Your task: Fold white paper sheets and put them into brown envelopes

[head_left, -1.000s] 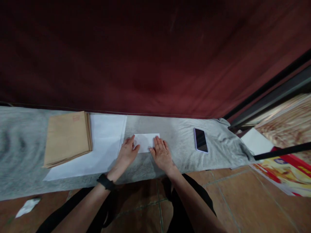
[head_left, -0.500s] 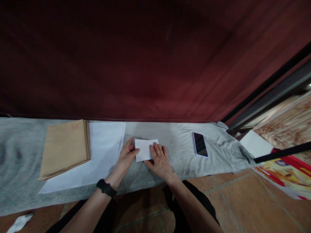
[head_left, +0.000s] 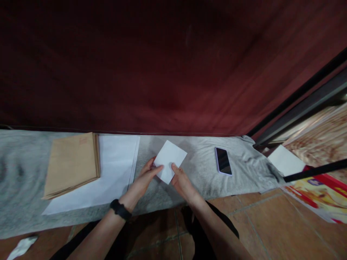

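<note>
A small folded sheet of white paper [head_left: 170,157] is held up at a slant between both my hands, over a grey cloth [head_left: 202,162]. My left hand [head_left: 148,175] pinches its left corner, thumb on top and fingers underneath. On its lower right edge, my right hand [head_left: 183,180] grips with the thumb on the face; its other fingers are hidden behind the paper. To the left lie larger white sheets [head_left: 116,162], partly covered by a stack of brown envelopes [head_left: 73,162].
A phone [head_left: 223,161] with a pale purple edge lies on the cloth at the right. Behind the cloth hangs a dark red curtain [head_left: 173,79]. Black bars [head_left: 317,170] and a red and yellow box [head_left: 320,195] stand at the right. A crumpled white scrap [head_left: 23,247] lies on the tiled floor.
The folded paper has been lifted off the cloth and turned to a diagonal. My right hand went from lying flat on it to gripping its edge; the left still pinches it.
</note>
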Tool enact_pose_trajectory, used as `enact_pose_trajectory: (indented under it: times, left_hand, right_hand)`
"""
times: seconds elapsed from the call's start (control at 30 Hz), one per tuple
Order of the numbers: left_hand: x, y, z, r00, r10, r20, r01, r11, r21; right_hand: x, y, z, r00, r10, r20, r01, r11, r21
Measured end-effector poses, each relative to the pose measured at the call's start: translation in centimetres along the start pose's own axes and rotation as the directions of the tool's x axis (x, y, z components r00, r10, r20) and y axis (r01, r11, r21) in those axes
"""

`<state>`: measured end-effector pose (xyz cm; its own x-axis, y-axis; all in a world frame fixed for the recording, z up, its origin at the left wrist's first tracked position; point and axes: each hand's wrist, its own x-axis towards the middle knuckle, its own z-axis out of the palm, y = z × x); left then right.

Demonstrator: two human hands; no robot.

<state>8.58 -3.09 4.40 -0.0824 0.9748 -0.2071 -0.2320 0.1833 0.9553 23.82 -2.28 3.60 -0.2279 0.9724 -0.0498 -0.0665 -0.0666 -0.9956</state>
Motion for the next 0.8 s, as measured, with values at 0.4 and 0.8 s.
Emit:
enact_pose_trajectory:
  times: [0.4,0.8]
  left_hand:
    - [1.9,-0.9,-3.1,0.986,0.149,0.079,-0.164,0.743,0.649]
    - [2.7,-0.7,-3.2,0.943,0.312,0.112,-0.248,0.438,0.864]
  right_hand:
    - [1.1,1.7,-4.2,0.975,-0.107,-0.196,-0.020,0.833,-0.553]
    - [-0.7,1.1,-2.6,0.926,-0.323,0.196,0.299,0.310,-0.902]
